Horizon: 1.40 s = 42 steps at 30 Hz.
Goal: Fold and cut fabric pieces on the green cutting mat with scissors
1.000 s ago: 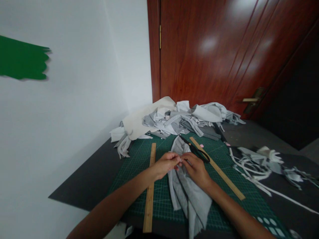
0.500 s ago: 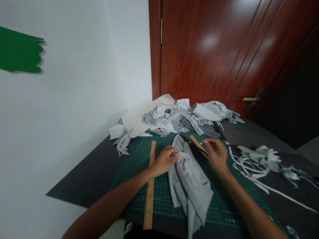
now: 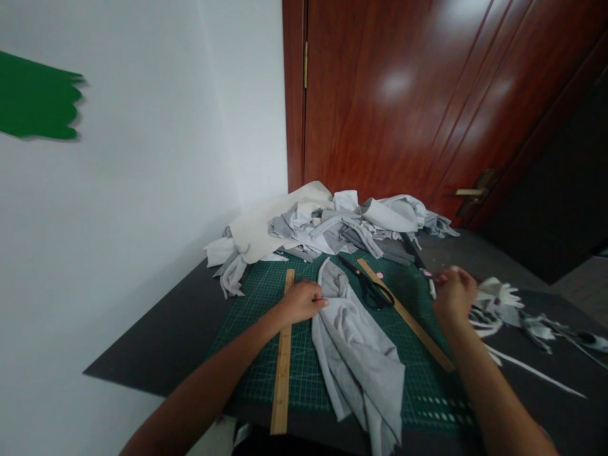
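My left hand [image 3: 304,301] has its fingers closed on the left edge of a piece of grey fabric [image 3: 358,354], which lies crumpled on the green cutting mat [image 3: 413,405]. A wooden ruler [image 3: 282,380] passes beneath my left wrist. My right hand [image 3: 453,294] is held over the mat's right side with its fingers curled together; whatever they may hold is hidden. Between the hands, black-handled scissors [image 3: 375,292] lie across a second wooden ruler [image 3: 418,332]. Beside them is a small pink piece [image 3: 380,275].
Grey and white fabric scraps [image 3: 327,225] are heaped at the back, against a brown door [image 3: 380,114]. To the right, white strips [image 3: 532,370] and more scraps [image 3: 498,294] lie on the black table [image 3: 180,339]. A white wall [image 3: 156,158] borders the left side.
My right hand has moved right, away from the scissors, which now show fully with the second ruler. My left hand and the fabric's top edge have shifted slightly left.
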### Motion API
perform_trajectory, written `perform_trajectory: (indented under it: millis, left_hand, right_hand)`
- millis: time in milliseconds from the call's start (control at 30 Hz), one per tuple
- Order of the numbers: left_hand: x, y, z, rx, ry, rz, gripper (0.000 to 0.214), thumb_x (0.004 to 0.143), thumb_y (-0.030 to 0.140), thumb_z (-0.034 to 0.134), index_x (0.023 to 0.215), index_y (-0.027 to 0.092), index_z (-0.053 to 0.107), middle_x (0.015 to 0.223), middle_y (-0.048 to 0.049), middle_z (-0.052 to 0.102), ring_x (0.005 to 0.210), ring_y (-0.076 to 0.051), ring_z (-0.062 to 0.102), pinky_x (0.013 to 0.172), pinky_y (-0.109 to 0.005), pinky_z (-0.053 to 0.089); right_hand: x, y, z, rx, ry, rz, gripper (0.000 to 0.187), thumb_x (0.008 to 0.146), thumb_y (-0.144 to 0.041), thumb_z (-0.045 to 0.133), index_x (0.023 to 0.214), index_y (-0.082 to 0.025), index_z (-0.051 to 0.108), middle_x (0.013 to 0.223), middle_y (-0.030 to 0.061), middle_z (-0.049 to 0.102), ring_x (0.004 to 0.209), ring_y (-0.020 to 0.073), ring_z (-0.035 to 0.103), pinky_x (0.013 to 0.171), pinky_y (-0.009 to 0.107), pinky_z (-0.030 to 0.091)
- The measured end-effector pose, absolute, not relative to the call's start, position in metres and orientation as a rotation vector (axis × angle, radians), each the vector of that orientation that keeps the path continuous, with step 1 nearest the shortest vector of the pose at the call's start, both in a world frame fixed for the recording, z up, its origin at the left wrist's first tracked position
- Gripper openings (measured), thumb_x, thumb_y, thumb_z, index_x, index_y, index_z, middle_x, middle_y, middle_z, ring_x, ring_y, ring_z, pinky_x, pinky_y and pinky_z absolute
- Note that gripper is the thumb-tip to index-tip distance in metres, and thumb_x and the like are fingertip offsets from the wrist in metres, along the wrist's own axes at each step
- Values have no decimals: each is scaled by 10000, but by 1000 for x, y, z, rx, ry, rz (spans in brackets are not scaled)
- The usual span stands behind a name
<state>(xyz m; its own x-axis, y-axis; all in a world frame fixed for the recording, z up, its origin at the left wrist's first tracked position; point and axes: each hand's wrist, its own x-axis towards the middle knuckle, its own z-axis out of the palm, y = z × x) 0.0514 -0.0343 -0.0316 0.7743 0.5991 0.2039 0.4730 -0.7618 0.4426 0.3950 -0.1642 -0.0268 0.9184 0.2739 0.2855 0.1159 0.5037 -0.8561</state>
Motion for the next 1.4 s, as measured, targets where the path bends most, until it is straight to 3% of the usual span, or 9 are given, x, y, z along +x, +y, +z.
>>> perform_trajectory:
  millis: [100,167,267,367,500,733,967,1167,1400]
  left_hand:
    - [47,-31,-32,2476,690,405,175,883,366,665,903,193,679,694,23,605,658,-162,554,607,-267,350]
    - [46,-31,-34,2496,629,474,237,910,356,634,1086,204,679,794,7,641,743,-173,587,663,-266,389]
    - [48,-33,-37,2628,627,598,196,941,338,600,1015,202,720,932,-57,656,940,-215,596,835,-307,423]
    - [52,-33,-39,2647,654,616,227,954,307,580,816,185,713,852,-64,639,921,-213,589,858,-320,418]
    - [57,-31,-43,2449,698,653,199,871,245,669,688,171,651,711,-19,611,746,-165,568,700,-280,390]
    - [73,-38,-59,1777,726,813,290,687,283,786,697,186,513,632,61,507,575,-99,466,544,-223,329]
    - [79,-57,-50,1525,434,763,359,766,412,778,924,173,562,852,2,586,805,-138,563,739,-248,424]
    - [78,-59,-45,1553,336,771,272,828,349,722,942,181,542,847,5,564,806,-142,544,763,-257,417]
    - [76,-61,-51,1823,424,705,183,832,159,572,1003,191,516,823,26,535,761,-129,519,707,-241,392]
  right_hand:
    - [331,-145,-36,-1166,-780,154,288,840,-463,726,1012,-241,664,947,32,704,877,201,682,886,416,555]
    - [289,-143,-40,-1190,-1221,281,256,927,-424,648,1107,-246,686,1233,103,686,1158,256,643,1050,475,483]
    - [247,-148,-45,-1166,-1672,378,309,990,-359,576,1276,-258,632,1406,113,613,1349,263,536,1151,484,405]
    - [237,-156,-46,-1225,-1884,431,318,1035,-320,489,1328,-248,591,1326,114,663,1265,246,604,1098,446,461]
    - [242,-157,-42,-1383,-1890,314,286,1057,-318,417,1141,-210,668,1091,114,735,1062,252,689,957,397,520]
    - [244,-152,-47,-1692,-1768,208,286,998,-295,504,1215,-176,647,888,83,763,777,245,723,714,320,504]
    - [245,-148,-55,-1561,-1634,370,526,963,-415,579,1409,-138,540,811,48,717,680,221,663,620,299,468]
    - [241,-143,-59,-1313,-1513,468,239,952,-355,562,840,-195,699,746,20,665,688,186,603,654,284,450]
    - [254,-139,-56,-1286,-1293,471,320,927,-464,572,764,-202,657,646,-12,577,604,167,522,568,270,407]
